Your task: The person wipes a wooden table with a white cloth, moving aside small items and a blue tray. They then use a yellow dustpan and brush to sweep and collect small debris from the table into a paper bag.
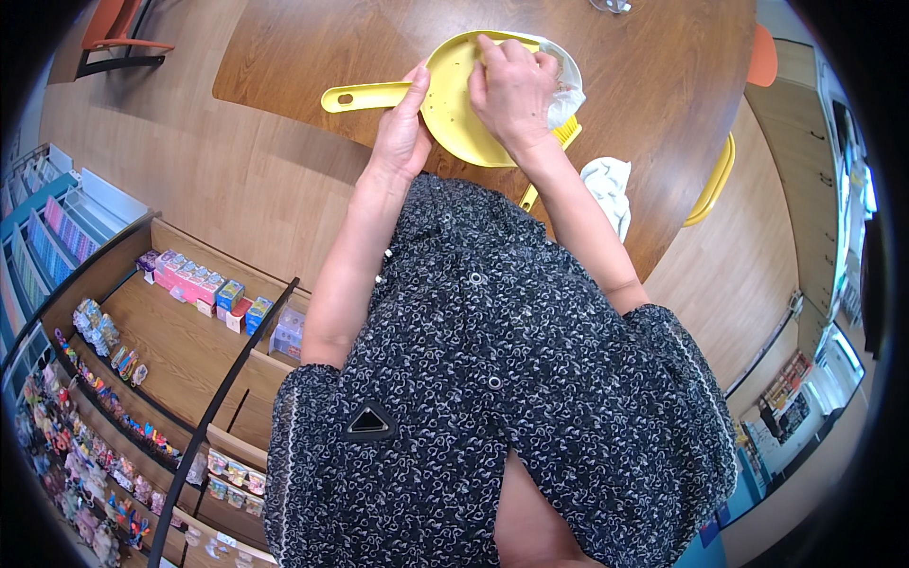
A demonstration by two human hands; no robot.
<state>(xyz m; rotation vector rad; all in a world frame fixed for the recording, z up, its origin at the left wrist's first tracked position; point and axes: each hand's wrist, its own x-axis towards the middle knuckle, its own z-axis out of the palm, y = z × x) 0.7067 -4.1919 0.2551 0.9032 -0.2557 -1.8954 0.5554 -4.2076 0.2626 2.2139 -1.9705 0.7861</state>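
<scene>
My left hand [405,133] grips a yellow dustpan [459,133] at its rim beside the handle, thumb on top. The pan is tilted above the table, with a few small dark specks on its surface. Over the pan is my right hand [516,90], its index finger stretched to the far rim, the thumb apart, and nothing visible held. Behind the right hand a clear plastic bag or liner [565,106] with a pale rim shows at the pan's right side; its contents are mostly hidden. A yellow hand brush [566,131] lies on the table, partly covered by my right forearm.
The brown wooden table [653,104] bears a crumpled white cloth [608,185] right of my forearm and a clear object [611,5] at the far edge. A yellow chair [715,185] and an orange chair [114,28] stand around it. Shelves with small goods [194,284] are at left.
</scene>
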